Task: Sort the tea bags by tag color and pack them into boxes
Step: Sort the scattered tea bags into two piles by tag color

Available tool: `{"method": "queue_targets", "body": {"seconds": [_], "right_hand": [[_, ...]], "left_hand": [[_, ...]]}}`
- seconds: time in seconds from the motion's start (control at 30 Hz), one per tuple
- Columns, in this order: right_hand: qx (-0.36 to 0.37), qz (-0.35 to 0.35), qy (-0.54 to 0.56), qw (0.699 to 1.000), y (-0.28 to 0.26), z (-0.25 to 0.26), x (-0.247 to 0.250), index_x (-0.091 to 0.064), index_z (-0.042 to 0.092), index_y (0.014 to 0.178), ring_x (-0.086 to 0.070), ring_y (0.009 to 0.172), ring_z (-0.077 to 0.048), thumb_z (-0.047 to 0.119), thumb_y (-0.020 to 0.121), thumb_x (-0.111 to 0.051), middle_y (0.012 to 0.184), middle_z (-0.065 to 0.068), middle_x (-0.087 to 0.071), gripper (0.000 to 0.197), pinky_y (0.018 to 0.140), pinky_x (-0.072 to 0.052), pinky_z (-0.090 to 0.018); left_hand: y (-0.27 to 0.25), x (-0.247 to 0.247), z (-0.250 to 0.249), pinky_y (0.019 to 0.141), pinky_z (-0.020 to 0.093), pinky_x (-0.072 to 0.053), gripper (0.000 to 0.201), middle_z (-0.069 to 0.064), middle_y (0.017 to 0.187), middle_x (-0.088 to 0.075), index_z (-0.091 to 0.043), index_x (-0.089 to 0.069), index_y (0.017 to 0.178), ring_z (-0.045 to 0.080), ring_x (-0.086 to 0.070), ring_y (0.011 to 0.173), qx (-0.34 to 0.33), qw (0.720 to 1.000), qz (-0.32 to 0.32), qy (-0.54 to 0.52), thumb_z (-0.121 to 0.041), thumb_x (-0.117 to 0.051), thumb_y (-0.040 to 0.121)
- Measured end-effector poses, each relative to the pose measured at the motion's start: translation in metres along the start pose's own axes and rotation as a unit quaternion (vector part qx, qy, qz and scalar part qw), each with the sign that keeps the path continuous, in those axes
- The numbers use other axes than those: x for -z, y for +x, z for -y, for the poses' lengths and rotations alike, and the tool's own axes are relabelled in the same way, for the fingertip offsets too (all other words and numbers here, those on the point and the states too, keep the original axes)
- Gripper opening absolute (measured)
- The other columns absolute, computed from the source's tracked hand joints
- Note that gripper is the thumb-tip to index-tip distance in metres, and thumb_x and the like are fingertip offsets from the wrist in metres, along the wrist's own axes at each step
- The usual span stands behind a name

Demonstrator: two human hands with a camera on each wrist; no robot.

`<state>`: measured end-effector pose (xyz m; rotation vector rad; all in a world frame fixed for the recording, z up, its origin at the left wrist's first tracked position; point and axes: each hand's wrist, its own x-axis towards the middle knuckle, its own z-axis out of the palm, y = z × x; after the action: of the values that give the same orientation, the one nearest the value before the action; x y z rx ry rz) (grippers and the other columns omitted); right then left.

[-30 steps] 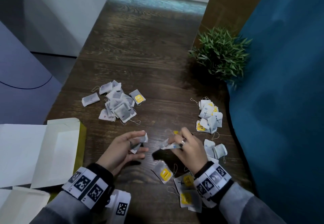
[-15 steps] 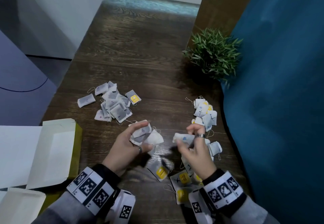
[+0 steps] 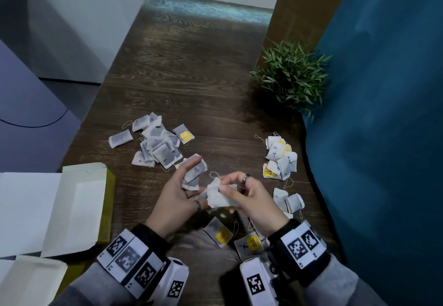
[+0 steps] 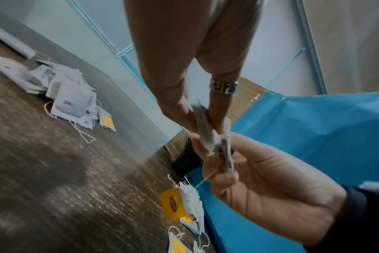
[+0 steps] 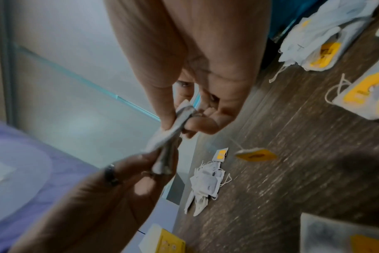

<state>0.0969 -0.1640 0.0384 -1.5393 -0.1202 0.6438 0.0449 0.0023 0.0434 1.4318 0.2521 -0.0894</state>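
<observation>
- At the far left of the head view an opened white box [image 3: 72, 210] with a yellow outer side lies flat at the near left corner of the dark wooden table [image 3: 191, 66]; a second white box flap [image 3: 31, 279] sits nearer the person.
- Beyond the box, a left pile of tea bags [image 3: 155, 145] with purple marks lies on the table, and one yellow-tagged bag [image 3: 184, 134] rests at its right edge.
- The left hand [image 3: 177, 198] is raised over the table, fingers curled around a few stacked tea bags [image 3: 195, 172], thumb pressing them from the front.
- Just beside it, the right hand [image 3: 251, 198] pinches a crumpled white tea bag [image 3: 218, 196] between thumb and fingers; the bag's left end meets the left hand's fingers, and its string loops upward.
- In the left wrist view both hands grip the same bags [image 4: 212, 137] edge-on.
- Under the hands, yellow-tagged bags [image 3: 221, 233] lie near the table's front edge.
- To the right, a right pile of bags [image 3: 280, 157] with yellow tags and X marks lies near a blue curtain [image 3: 383, 114], with two plain bags [image 3: 288, 201] closer in.
- A small green plant [image 3: 290, 75] stands beyond that pile.
</observation>
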Motion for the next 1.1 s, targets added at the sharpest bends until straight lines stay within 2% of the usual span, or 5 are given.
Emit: {"method": "queue_targets", "body": {"seconds": [0.33,0.57,0.8,0.93,1.1], "right_hand": [[0.048,-0.214,-0.088,0.972,0.032,0.008,0.065,-0.060,0.023,0.079,-0.054,0.070,-0.010,0.010,0.081,-0.068,0.080,-0.002,-0.062,0.016,0.065,-0.044,-0.027],[-0.008,-0.369,-0.169,0.914,0.074,-0.016,0.133,-0.059,0.026,0.071,-0.062,0.082,-0.017,0.014,0.080,-0.067,0.098,-0.006,-0.069,0.017,0.067,-0.046,-0.022],[0.021,-0.376,-0.351,0.857,0.058,-0.022,0.123,-0.064,0.020,0.101,-0.042,0.109,-0.012,0.027,0.090,-0.053,0.124,-0.004,-0.047,0.017,0.101,-0.030,-0.034],[0.028,-0.130,-0.368,0.920,0.030,-0.034,0.099,-0.061,0.013,0.108,-0.055,0.099,-0.015,0.020,0.098,-0.038,0.106,-0.004,-0.061,0.026,0.090,-0.040,-0.027],[-0.071,0.080,-0.576,0.810,0.009,-0.049,0.092,-0.048,0.031,0.127,-0.043,0.119,-0.018,0.039,0.075,-0.072,0.128,0.005,-0.046,0.058,0.099,-0.039,-0.040]], "left_hand": [[0.020,0.024,0.012,0.088,0.032,-0.042,0.033,0.005,0.130,-0.058,-0.023,-0.067,0.112,0.027,-0.053,0.120,0.132,0.986,-0.040,-0.097,-0.004,-0.050,0.091],[0.068,0.053,0.002,0.054,0.008,-0.048,0.042,-0.005,0.103,-0.057,-0.018,-0.057,0.118,0.003,-0.055,0.079,0.073,0.975,-0.199,0.068,0.008,-0.053,0.086],[0.071,0.049,0.025,0.108,0.051,-0.025,0.045,0.002,0.143,-0.033,-0.032,-0.053,0.122,0.033,-0.026,0.133,0.040,0.889,-0.160,0.428,-0.012,-0.062,0.083],[0.028,0.011,0.045,0.100,0.037,-0.028,0.049,-0.011,0.133,-0.042,-0.042,-0.053,0.118,0.018,-0.033,0.126,-0.045,0.886,0.057,0.458,-0.030,-0.070,0.074],[0.004,-0.016,0.076,0.093,0.038,-0.020,0.068,-0.016,0.141,-0.032,-0.044,-0.038,0.132,0.013,-0.022,0.127,-0.037,0.759,0.278,0.588,-0.032,-0.071,0.074]]}}
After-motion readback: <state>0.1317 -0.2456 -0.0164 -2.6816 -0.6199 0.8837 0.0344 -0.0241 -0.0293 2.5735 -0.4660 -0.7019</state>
